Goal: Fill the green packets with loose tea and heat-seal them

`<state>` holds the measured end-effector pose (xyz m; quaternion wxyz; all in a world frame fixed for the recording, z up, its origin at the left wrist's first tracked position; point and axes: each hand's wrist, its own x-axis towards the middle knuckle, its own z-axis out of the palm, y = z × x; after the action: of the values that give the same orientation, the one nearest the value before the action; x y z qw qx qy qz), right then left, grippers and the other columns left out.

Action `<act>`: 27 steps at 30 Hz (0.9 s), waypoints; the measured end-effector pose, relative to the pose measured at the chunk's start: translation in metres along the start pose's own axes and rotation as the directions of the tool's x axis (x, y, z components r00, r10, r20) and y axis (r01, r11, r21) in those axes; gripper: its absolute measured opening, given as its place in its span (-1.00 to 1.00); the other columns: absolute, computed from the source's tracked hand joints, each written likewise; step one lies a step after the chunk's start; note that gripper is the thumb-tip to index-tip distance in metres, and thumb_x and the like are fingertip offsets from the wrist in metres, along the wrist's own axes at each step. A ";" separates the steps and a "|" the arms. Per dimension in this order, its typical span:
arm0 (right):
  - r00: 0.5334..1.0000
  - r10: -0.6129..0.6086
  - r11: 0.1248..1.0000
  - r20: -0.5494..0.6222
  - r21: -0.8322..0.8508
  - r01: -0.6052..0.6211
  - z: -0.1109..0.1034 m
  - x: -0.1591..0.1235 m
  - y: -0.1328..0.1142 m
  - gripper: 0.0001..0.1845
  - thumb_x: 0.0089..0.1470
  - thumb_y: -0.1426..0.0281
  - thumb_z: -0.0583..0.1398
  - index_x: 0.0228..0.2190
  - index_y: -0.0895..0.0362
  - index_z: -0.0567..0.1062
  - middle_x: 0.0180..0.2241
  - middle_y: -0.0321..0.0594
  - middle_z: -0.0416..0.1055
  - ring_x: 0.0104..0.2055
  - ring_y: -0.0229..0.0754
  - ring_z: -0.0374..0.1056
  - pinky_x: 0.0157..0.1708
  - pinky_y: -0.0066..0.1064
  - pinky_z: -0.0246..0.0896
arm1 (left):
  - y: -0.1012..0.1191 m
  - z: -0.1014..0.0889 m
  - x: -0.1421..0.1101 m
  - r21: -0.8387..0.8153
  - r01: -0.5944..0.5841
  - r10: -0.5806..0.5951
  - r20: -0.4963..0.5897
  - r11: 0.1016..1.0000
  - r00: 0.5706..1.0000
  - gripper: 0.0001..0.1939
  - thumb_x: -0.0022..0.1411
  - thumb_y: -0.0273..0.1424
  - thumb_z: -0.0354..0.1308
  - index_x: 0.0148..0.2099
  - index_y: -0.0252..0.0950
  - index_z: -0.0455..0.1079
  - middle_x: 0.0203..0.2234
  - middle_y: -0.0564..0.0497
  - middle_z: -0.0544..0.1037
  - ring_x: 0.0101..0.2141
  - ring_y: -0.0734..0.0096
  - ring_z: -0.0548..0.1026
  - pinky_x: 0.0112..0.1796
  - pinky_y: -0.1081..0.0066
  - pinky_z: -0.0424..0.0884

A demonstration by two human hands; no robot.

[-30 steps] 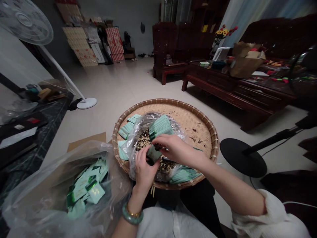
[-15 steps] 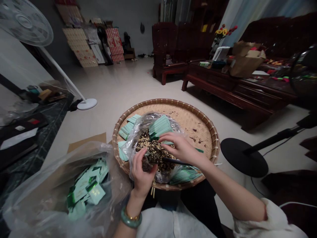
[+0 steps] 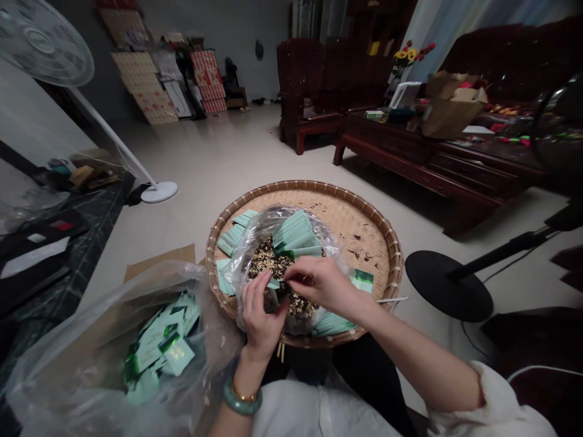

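Over a bamboo tray — left hand and right hand pinch a mint-green packet amid dark seeds.

A round woven bamboo tray fills the middle of the view, with a clear plastic bag lying in it, holding stacked paper packets and a loose seed mix. More packets lie on the tray beside that bag. To the near left, a second plastic bag holds further packets. Beyond the tray — to the right — stands a carved wooden coffee table, a cardboard box on top and an armchair behind it. A standing fan stands far left, before flattened cartons against the back wall.
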<state>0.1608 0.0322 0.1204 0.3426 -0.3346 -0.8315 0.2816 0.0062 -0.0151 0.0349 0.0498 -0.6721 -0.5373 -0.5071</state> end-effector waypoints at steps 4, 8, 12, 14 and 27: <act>0.988 0.068 0.996 -0.140 0.063 -0.059 -0.010 -0.001 0.003 -0.87 0.03 0.52 0.17 -0.37 0.12 0.52 -0.39 -0.23 0.47 -0.36 -0.25 0.39 -0.36 -0.43 0.31 | -0.003 0.001 -0.002 0.008 0.036 -0.036 -0.011 0.999 0.999 -0.48 0.08 -0.41 0.23 0.09 -0.31 0.24 -0.11 -0.19 0.48 -0.07 0.17 0.43 -0.05 0.13 0.34; 0.995 0.011 1.000 -0.099 -0.008 -0.012 -0.012 -0.005 0.002 -0.77 0.07 0.47 0.16 -0.19 0.08 0.48 -0.18 -0.15 0.43 -0.12 -0.16 0.35 -0.13 -0.26 0.31 | -0.006 0.002 -0.003 0.006 0.050 -0.049 -0.042 0.999 0.998 -0.46 0.06 -0.37 0.23 0.10 -0.33 0.23 -0.10 -0.20 0.48 -0.07 0.16 0.43 -0.05 0.12 0.35; 0.992 -0.116 0.993 0.040 -0.008 0.117 -0.004 -0.011 -0.001 -0.67 0.05 0.35 0.22 -0.10 0.10 0.42 -0.05 -0.06 0.32 -0.05 -0.12 0.30 -0.09 -0.27 0.28 | -0.005 0.004 -0.004 -0.047 0.121 -0.122 -0.018 0.992 0.992 -0.45 0.05 -0.32 0.25 0.09 -0.31 0.25 -0.11 -0.19 0.48 -0.09 0.14 0.43 -0.07 0.14 0.36; 0.991 -0.113 0.993 0.071 -0.023 0.115 0.000 -0.011 0.000 -0.77 0.08 0.36 0.19 -0.18 0.14 0.46 -0.14 -0.07 0.37 -0.15 -0.16 0.34 -0.20 -0.34 0.30 | -0.003 0.004 -0.004 -0.099 0.201 -0.198 0.031 0.975 0.980 -0.43 0.04 -0.30 0.25 0.10 -0.29 0.26 -0.13 -0.17 0.47 -0.12 0.15 0.44 -0.10 0.17 0.37; 0.915 0.354 0.782 0.194 0.474 -0.403 -0.024 -0.008 0.033 -0.69 0.00 0.18 0.22 -0.50 0.21 0.44 -0.55 -0.28 0.41 -0.49 -0.29 0.34 -0.45 -0.46 0.26 | -0.003 -0.009 0.009 -0.439 0.879 -0.448 0.758 0.187 0.474 -0.55 -0.19 -0.39 0.39 -0.16 -0.38 0.47 -0.30 -0.10 0.61 -0.32 0.29 0.53 -0.25 0.37 0.42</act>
<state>0.1949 0.0525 0.1086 0.3147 -0.3796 -0.6593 0.5676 -0.0024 -0.0138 0.0445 -0.6238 -0.3928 -0.4824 -0.4731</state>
